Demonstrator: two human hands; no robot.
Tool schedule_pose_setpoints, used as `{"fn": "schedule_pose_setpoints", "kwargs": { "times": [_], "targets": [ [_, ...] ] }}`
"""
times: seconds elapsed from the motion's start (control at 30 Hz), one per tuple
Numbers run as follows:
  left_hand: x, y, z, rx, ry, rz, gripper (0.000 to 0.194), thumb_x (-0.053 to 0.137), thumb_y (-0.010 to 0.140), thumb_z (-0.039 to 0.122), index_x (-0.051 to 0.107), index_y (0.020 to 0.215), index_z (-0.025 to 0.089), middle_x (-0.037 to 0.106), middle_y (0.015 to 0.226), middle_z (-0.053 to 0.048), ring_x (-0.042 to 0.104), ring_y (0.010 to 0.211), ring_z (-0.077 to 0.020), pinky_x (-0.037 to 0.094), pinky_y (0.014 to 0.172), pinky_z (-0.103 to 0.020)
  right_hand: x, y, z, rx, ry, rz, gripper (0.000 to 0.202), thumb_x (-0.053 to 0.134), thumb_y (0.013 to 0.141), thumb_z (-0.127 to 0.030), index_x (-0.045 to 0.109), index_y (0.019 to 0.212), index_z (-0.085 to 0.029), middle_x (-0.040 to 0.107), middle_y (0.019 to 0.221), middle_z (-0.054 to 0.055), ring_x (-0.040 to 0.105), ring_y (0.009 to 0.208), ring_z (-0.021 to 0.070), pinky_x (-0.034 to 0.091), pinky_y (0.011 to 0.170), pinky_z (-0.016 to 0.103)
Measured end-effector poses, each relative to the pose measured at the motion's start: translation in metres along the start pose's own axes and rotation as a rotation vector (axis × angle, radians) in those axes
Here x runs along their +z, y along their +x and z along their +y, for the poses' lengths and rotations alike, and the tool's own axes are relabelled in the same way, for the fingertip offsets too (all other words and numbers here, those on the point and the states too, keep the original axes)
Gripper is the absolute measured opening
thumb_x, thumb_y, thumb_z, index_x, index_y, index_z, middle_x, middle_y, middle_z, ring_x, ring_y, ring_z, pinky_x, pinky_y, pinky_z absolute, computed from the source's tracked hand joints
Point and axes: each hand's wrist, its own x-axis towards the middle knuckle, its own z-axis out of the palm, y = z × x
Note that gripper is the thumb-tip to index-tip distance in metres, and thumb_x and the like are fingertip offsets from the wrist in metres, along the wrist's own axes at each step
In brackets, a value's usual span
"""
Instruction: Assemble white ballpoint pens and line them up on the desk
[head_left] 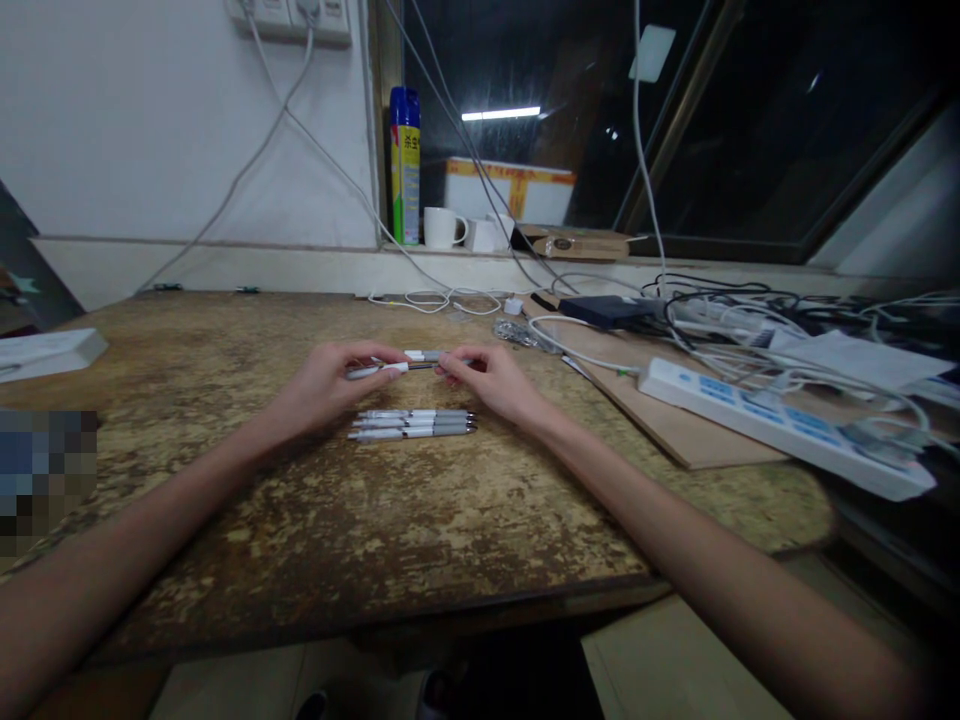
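White pen barrel (400,367) pinched, the left hand (330,376) faces the right hand (486,376), which pinches the dark refill (422,365).

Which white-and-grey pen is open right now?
The slim white-and-grey pen held between the left hand and right hand: its thin, dark refill shows bare. The grouped pens nearer the person look closed; the pen beyond is partly hidden.

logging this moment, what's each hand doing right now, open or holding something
Left hand: closed, pinching a white pen barrel.
Right hand: closed in a pinch at the thin dark rod; exact grip unclear.
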Motion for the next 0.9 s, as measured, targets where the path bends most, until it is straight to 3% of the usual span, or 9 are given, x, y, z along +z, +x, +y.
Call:
{"fn": "schedule_pose_setpoints", "kwargs": {
  "times": [0.27,0.47,0.57,0.67,0.9],
  "targets": [
    [-0.0001,-0.0009,-0.0055,-0.006,-0.008,-0.002,0.039,0.067,0.091,0.049,0.077,0.120,0.026,0.077,0.119,-0.007,0.071,0.107,-0.0266,0.052,0.095,-0.038,0.0015,-0.0014,-0.0018,0.054,0.007,-0.001,0.035,0.060,0.094,-0.045,0.078,0.084,-0.017,0.074,0.080,0.005,0.059,0.072,0.0174,0.043,0.069,0.031],
    [0.0001,0.0005,-0.0025,-0.037,0.005,0.006,0.040,0.066,0.091,0.051,0.077,0.119,0.024,0.077,0.119,-0.007,0.071,0.105,-0.0261,0.051,0.092,-0.036,0.0024,0.0032,0.0019,0.179,0.213,0.020,0.045,0.052,0.099,-0.049,0.077,0.084,-0.016,0.077,0.095,0.011,0.066,0.079,0.0186,0.051,0.080,0.033],
    [-0.0010,0.0005,-0.0019,-0.064,0.030,0.023,0.041,0.065,0.092,0.051,0.078,0.118,0.023,0.079,0.115,-0.007,0.071,0.100,-0.0256,0.051,0.089,-0.035,-0.0004,0.0055,0.0035,0.219,0.232,0.081,0.034,0.053,0.097,-0.037,0.077,0.085,-0.016,0.077,0.092,0.010,0.067,0.082,0.0190,0.053,0.085,0.034],
    [-0.0028,0.0002,-0.0034,-0.088,0.062,0.039,0.041,0.064,0.092,0.053,0.078,0.117,0.024,0.079,0.111,-0.007,0.070,0.093,-0.0243,0.052,0.085,-0.034,-0.0042,0.0060,0.0025,0.169,0.197,0.151,0.019,0.059,0.089,-0.024,0.076,0.094,-0.019,0.074,0.088,0.006,0.067,0.086,0.0190,0.052,0.090,0.034],
    [-0.0038,0.0002,-0.0081,-0.084,0.058,0.032,0.044,0.061,0.092,0.056,0.078,0.118,0.024,0.080,0.109,-0.006,0.070,0.092,-0.0245,0.052,0.084,-0.034,-0.0031,0.0049,-0.0061,0.179,0.309,0.183,0.016,0.062,0.086,-0.020,0.070,0.100,-0.019,0.073,0.097,0.008,0.069,0.091,0.0189,0.053,0.095,0.035]
  ]
}}
